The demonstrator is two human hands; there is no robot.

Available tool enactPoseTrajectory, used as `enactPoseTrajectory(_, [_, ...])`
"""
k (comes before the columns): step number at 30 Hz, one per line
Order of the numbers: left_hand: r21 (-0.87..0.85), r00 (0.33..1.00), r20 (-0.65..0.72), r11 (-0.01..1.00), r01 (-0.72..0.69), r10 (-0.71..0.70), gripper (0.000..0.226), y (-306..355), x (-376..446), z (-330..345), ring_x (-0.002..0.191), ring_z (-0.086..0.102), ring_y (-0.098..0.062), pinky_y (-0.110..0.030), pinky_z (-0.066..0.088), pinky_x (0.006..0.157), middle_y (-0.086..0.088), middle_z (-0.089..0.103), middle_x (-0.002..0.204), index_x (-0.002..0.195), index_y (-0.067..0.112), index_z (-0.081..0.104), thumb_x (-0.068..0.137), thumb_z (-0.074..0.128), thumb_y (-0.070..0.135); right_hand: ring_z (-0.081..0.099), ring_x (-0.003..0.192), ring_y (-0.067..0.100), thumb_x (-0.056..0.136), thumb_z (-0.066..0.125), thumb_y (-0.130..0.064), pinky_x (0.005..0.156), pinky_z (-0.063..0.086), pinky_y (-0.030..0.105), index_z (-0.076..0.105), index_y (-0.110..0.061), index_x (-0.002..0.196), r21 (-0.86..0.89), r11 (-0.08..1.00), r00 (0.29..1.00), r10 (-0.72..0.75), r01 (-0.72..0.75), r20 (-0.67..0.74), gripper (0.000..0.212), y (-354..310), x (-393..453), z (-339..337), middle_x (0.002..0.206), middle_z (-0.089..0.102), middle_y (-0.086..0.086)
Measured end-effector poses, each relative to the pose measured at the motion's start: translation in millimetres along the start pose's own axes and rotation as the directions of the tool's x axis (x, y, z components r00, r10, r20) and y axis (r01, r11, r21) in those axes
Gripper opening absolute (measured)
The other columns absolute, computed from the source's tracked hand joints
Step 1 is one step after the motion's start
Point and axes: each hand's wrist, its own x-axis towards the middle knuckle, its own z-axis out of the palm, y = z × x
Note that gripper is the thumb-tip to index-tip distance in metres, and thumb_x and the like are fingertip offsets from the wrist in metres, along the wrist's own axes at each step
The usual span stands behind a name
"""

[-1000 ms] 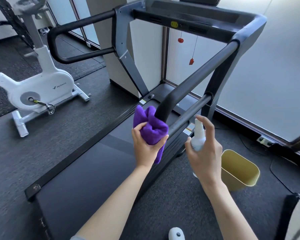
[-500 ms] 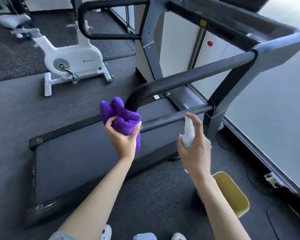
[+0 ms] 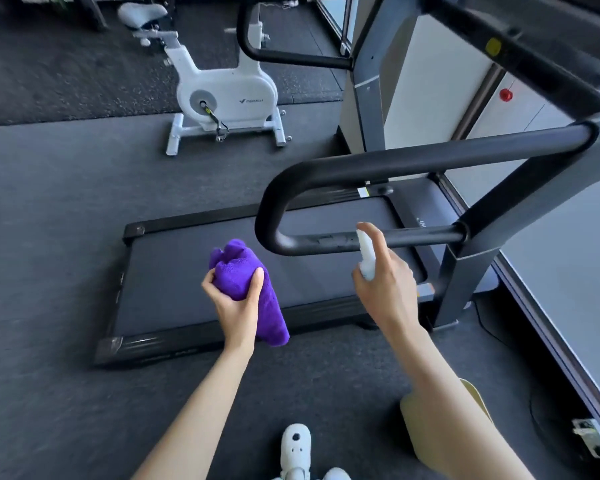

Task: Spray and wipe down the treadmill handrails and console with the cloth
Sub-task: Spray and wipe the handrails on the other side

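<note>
Left hand (image 3: 234, 303): grip clamped around a bunched purple cloth (image 3: 246, 289), thumb and fingers curled on its upper part; the cloth's long axis runs from upper left to lower right, its loose end hanging below the palm, apart from the handrail (image 3: 361, 168). Right hand (image 3: 385, 282): grip wrapped around a white spray bottle (image 3: 367, 254), index finger arched over the top; the bottle stands near upright, just in front of the handrail's lower bar. Both forearms extend forward over the treadmill (image 3: 187, 271) deck.

Dark gym floor (image 3: 49, 237) has the treadmill (image 3: 194, 306) sitting on it, a white exercise bike (image 3: 229, 95) behind, and a yellow bin (image 3: 478, 396) nearby.
</note>
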Motion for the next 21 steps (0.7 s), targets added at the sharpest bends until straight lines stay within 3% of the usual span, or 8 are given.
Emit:
enactPoseTrajectory(3, [0.022, 1.000, 0.019, 1.000, -0.003, 0.002, 0.071, -0.8, -5.5, -9.3, 0.097, 0.058, 0.014, -0.022, 0.045, 0.091, 0.021, 0.055, 0.118, 0.118, 0.031, 0.037, 0.063, 0.076, 0.053, 0.051, 0.070, 0.030, 0.080, 0.055, -0.002, 0.059, 0.041, 0.035, 0.039, -0.034, 0.134, 0.092, 0.994, 0.998, 0.058, -0.059, 0.007, 0.064, -2.0, 1.9, 3.9, 0.077, 0.053, 0.001])
enactPoseTrajectory(7, [0.032, 0.999, 0.039, 0.999, -0.009, 0.008, 0.071, -5.5, -8.4, -12.4, 0.103, 0.061, 0.002, -0.026, 0.048, 0.093, 0.013, 0.058, 0.122, 0.116, 0.030, 0.041, 0.060, 0.076, 0.054, 0.048, 0.066, 0.029, 0.078, 0.056, -0.001, 0.058, 0.035, 0.032, 0.044, -0.029, 0.130, 0.139, 0.983, 0.991, 0.126, -0.118, -0.051, 0.060, 8.6, 10.8, 10.1, 0.071, 0.049, -0.001])
enactPoseTrajectory(11, [0.030, 0.999, 0.018, 0.999, -0.039, 0.039, 0.071, -1.3, -15.1, 3.0, 0.105, 0.060, 0.003, -0.027, 0.046, 0.096, 0.015, 0.056, 0.123, 0.117, 0.030, 0.040, 0.060, 0.075, 0.053, 0.047, 0.066, 0.028, 0.079, 0.056, -0.002, 0.059, 0.033, 0.032, 0.043, -0.028, 0.133, 0.112, 0.989, 0.994, 0.104, -0.101, -0.022, 0.061, 25.8, 16.5, 8.8, 0.073, 0.049, 0.000])
enactPoseTrajectory(18, [0.018, 0.994, -0.087, 0.998, -0.067, 0.068, 0.071, 0.2, -35.5, 48.4, 0.106, 0.056, 0.008, -0.020, 0.043, 0.093, 0.020, 0.052, 0.122, 0.118, 0.030, 0.038, 0.062, 0.074, 0.054, 0.051, 0.065, 0.028, 0.080, 0.057, -0.002, 0.055, 0.034, 0.031, 0.036, -0.031, 0.137, 0.071, 0.995, 0.997, 0.072, -0.072, -0.003, 0.067, 80.0, 31.1, -11.8, 0.075, 0.053, 0.002])
enactPoseTrajectory(21, [0.003, 0.985, -0.156, 0.998, -0.068, 0.068, 0.072, -0.1, -49.5, 64.6, 0.104, 0.054, 0.014, -0.013, 0.041, 0.088, 0.025, 0.049, 0.121, 0.119, 0.030, 0.036, 0.061, 0.072, 0.055, 0.051, 0.067, 0.030, 0.079, 0.056, -0.001, 0.058, 0.035, 0.031, 0.041, -0.032, 0.132, 0.160, 0.980, 0.992, 0.122, -0.122, 0.010, 0.063, 103.0, 40.9, -22.8, 0.071, 0.055, 0.005])
